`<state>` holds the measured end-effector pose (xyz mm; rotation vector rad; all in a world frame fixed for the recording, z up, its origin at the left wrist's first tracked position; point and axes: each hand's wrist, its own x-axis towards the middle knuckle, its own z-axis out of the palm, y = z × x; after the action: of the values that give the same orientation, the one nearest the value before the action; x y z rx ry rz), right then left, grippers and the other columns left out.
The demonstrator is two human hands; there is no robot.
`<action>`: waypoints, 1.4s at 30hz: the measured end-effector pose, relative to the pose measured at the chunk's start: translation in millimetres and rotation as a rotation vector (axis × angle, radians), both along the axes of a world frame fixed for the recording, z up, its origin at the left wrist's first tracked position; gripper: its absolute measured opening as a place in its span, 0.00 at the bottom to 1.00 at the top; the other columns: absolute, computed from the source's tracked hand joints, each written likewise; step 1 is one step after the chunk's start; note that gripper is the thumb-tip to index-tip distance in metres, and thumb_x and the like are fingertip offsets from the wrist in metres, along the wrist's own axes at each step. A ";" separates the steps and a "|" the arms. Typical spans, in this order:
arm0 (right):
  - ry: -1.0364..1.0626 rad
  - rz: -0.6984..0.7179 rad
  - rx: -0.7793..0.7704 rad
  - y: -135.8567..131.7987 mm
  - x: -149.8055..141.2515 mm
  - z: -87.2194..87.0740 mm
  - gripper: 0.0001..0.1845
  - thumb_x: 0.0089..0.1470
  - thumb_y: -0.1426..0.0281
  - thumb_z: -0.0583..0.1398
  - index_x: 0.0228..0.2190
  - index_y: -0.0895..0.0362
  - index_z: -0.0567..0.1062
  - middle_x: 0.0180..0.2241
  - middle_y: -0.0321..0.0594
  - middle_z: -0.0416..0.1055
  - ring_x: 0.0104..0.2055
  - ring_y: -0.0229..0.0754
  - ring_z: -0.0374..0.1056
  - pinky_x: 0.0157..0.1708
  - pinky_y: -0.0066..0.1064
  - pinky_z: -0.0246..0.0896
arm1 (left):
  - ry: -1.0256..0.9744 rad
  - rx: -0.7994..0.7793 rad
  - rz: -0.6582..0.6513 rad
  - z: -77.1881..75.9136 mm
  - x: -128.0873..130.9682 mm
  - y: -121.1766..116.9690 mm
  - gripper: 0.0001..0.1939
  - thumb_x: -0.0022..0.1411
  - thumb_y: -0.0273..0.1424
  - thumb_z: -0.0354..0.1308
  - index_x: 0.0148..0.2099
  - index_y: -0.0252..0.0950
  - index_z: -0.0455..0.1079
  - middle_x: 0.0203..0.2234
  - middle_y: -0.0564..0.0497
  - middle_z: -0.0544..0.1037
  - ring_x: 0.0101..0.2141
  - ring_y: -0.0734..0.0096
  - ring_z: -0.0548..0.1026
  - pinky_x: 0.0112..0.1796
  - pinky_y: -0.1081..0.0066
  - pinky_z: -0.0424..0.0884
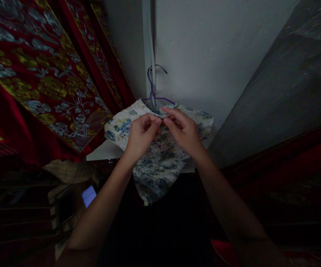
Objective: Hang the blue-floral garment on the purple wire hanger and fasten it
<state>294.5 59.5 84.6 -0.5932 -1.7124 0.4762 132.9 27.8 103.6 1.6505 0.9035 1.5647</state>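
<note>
A white garment with a blue and yellow floral print hangs on a purple hanger in front of me. At the middle of its neckline, my left hand pinches the collar edge between thumb and fingers. Close beside it, my right hand pinches the same edge, its index finger stretched over the collar. The fingertips of both hands almost meet. Whatever small fastening may lie between them is too small and dark to make out.
Red cloth with gold and silver embroidery hangs at the left. A pale wall stands behind the garment, with a vertical strip running down it. Clear plastic sheeting covers the right side. A lit phone screen shows at lower left.
</note>
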 end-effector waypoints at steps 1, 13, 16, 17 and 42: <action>-0.063 -0.065 0.079 2.1 -2.2 7.7 0.09 0.63 0.65 0.61 0.43 0.54 0.77 0.33 0.36 0.74 0.32 0.38 0.68 0.34 0.31 0.62 | 0.037 0.042 0.036 -2.1 -1.0 -1.3 0.09 0.64 0.33 0.61 0.32 0.35 0.69 0.21 0.56 0.69 0.21 0.78 0.65 0.23 0.76 0.59; -0.104 -0.189 0.270 5.3 -15.7 14.8 0.05 0.61 0.71 0.60 0.31 0.55 0.71 0.28 0.34 0.67 0.32 0.38 0.65 0.37 0.32 0.61 | 0.186 0.017 0.168 -42.7 3.1 18.9 0.05 0.63 0.31 0.58 0.36 0.34 0.72 0.26 0.51 0.77 0.27 0.70 0.73 0.29 0.74 0.63; 0.113 -0.238 0.280 2.1 -1.1 24.3 0.07 0.63 0.67 0.59 0.32 0.54 0.71 0.29 0.34 0.66 0.32 0.37 0.65 0.37 0.32 0.62 | 0.423 -0.138 0.134 -69.9 8.8 14.8 0.07 0.60 0.27 0.58 0.29 0.34 0.72 0.22 0.50 0.76 0.25 0.68 0.73 0.29 0.72 0.63; 0.182 -0.260 0.273 0.2 7.5 27.5 0.08 0.63 0.66 0.59 0.32 0.54 0.71 0.28 0.34 0.66 0.31 0.37 0.65 0.37 0.33 0.62 | 0.477 -0.180 0.106 -80.8 9.5 11.3 0.08 0.59 0.26 0.57 0.27 0.35 0.72 0.21 0.50 0.76 0.24 0.68 0.73 0.28 0.71 0.63; 1.059 -0.026 -0.709 -52.0 65.5 -147.5 0.13 0.49 0.62 0.69 0.32 0.53 0.72 0.27 0.31 0.72 0.31 0.37 0.72 0.42 0.33 0.71 | -0.629 -0.415 0.296 -73.6 -74.5 38.5 0.04 0.48 0.26 0.54 0.28 0.34 0.70 0.18 0.54 0.71 0.20 0.73 0.69 0.25 0.75 0.66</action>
<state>360.0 7.6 -62.9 -0.6729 -0.4970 1.1490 58.4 66.3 30.0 0.6906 1.0522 1.7855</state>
